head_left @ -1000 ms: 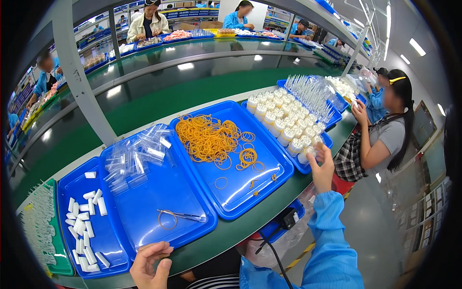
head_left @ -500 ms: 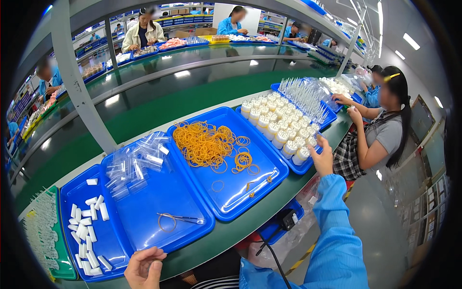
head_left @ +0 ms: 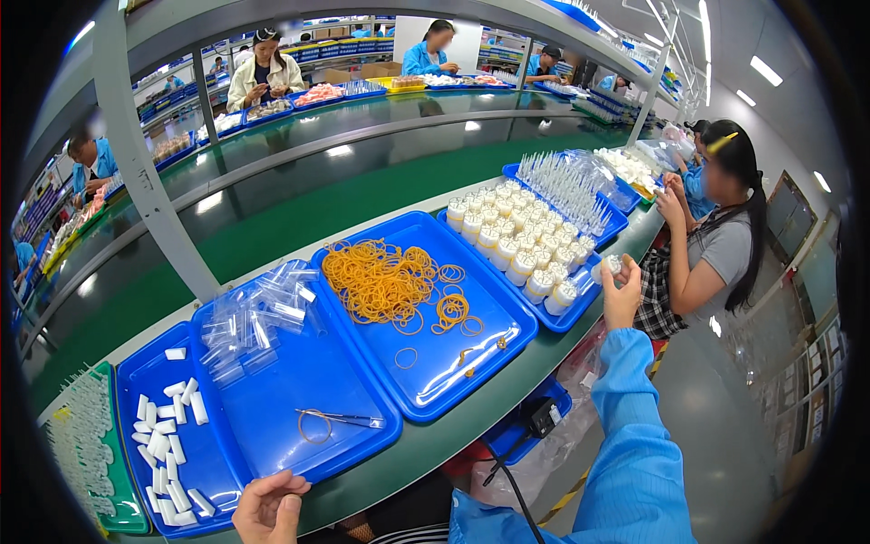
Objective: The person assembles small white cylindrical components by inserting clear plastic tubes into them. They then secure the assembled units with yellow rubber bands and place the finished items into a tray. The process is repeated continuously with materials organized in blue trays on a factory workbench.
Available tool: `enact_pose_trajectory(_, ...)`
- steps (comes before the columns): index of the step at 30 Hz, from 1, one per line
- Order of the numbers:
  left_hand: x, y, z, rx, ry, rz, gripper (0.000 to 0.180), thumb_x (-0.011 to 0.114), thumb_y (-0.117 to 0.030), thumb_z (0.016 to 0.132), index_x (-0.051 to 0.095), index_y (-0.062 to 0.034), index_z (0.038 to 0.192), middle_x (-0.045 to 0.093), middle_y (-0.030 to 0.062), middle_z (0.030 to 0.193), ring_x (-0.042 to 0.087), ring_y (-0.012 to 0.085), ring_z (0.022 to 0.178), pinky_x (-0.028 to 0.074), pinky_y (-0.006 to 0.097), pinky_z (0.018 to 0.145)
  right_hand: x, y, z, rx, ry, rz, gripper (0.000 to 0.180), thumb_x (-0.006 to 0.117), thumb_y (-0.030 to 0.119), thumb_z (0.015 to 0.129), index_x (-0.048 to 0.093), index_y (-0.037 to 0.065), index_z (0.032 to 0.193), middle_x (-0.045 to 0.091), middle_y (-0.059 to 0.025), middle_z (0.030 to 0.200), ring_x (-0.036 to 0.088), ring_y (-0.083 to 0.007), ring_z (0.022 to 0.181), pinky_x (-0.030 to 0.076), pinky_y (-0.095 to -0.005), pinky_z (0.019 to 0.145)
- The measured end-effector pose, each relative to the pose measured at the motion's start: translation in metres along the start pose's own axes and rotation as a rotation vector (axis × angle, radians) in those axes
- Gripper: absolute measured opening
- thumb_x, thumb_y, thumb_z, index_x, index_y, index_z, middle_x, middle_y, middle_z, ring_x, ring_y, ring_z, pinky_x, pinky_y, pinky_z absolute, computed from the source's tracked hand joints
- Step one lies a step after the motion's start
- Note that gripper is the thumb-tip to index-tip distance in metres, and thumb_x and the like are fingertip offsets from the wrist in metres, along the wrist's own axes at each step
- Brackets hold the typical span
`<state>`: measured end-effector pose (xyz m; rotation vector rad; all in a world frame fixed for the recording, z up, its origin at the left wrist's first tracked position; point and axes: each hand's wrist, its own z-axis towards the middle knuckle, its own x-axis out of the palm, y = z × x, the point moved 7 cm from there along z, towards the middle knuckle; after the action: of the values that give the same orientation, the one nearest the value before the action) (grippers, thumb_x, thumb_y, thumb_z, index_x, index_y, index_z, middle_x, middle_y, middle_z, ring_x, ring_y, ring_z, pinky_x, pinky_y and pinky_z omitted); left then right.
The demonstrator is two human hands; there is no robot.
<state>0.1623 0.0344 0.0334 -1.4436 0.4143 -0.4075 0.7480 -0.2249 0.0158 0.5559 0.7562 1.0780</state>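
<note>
"Head view: how are the hands placed?"

"The right hand (head_left: 622, 295) pinches a white bundle (head_left: 612, 266) between thumb and fingers, raised just beside the near right corner of a blue tray (head_left: 589, 295). The left hand (head_left: 270, 508) is loosely curled at the tabletop's (head_left: 421, 444) near side; whether its fingertips meet or hold anything, I cannot tell."

"Why a pinch?"

"Probably because the bundle is small. More upright bundles (head_left: 521, 227) crowd that tray, likely bracing one another."

"What lies farther left?"

"Orange-brown rubber bands (head_left: 381, 276), heaped in the next tray; then clear plastic pieces (head_left: 254, 313), with tweezers (head_left: 349, 419) nearer, perhaps for easy reach. White pieces (head_left: 168, 449) lie beyond. Separate trays seemingly keep kinds apart."
</note>
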Motion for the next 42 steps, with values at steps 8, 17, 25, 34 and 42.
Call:
enact_pose_trajectory(8, 0.003, -0.001, -0.001, -0.008, 0.013, 0.018, 0.028, 0.06, 0.001, 0.097, 0.06, 0.0061, 0.124, 0.069, 0.0128, 0.109, 0.066, 0.019, 0.101, 0.052, 0.031, 0.092, 0.009, 0.003, 0.011, -0.039, -0.027, -0.026, 0.054, 0.076, 0.023, 0.087, 0.053, -0.002, 0.13, 0.068, -0.0174, 0.111, 0.067, -0.0203, 0.096, 0.053, -0.0339, 0.086)
enact_pose_trajectory(17, 0.007, 0.0, -0.001, -0.025, 0.021, 0.008, 0.028, 0.061, 0.0, 0.097, 0.06, 0.0063, 0.124, 0.069, 0.0126, 0.108, 0.066, 0.0189, 0.101, 0.052, 0.03, 0.092, 0.011, 0.015, -0.013, -0.085, 0.053, -0.07, 0.052, 0.077, 0.019, 0.086, 0.055, -0.003, 0.127, 0.07, -0.0151, 0.105, 0.068, -0.0194, 0.09, 0.054, -0.033, 0.083)
enact_pose_trajectory(25, 0.012, 0.0, -0.001, -0.008, 0.055, -0.003, 0.027, 0.061, 0.001, 0.096, 0.06, 0.0064, 0.122, 0.069, 0.0124, 0.107, 0.066, 0.0186, 0.099, 0.052, 0.03, 0.091, 0.016, 0.02, -0.027, -0.281, 0.098, -0.258, 0.057, 0.078, 0.014, 0.077, 0.056, 0.001, 0.128, 0.067, -0.0148, 0.116, 0.067, -0.0239, 0.096, 0.054, -0.0358, 0.086)
enact_pose_trajectory(34, 0.009, 0.003, -0.005, -0.043, 0.026, 0.016, 0.026, 0.06, 0.003, 0.096, 0.06, 0.0063, 0.122, 0.069, 0.0122, 0.107, 0.066, 0.0187, 0.1, 0.052, 0.03, 0.091, 0.018, 0.074, -0.063, -0.187, 0.269, -0.226, 0.054, 0.081, 0.031, 0.079, 0.061, 0.003, 0.12, 0.071, -0.0107, 0.091, 0.067, -0.0203, 0.076, 0.052, -0.0362, 0.073)
enact_pose_trajectory(42, 0.009, 0.0, -0.005, -0.032, 0.028, 0.005, 0.026, 0.059, 0.004, 0.096, 0.061, 0.0068, 0.121, 0.069, 0.0123, 0.108, 0.066, 0.0187, 0.1, 0.052, 0.03, 0.091, 0.027, 0.067, -0.063, -0.12, 0.358, -0.058, 0.049, 0.083, 0.025, 0.076, 0.065, -0.001, 0.114, 0.072, -0.0128, 0.101, 0.069, -0.0189, 0.083, 0.052, -0.0336, 0.076)
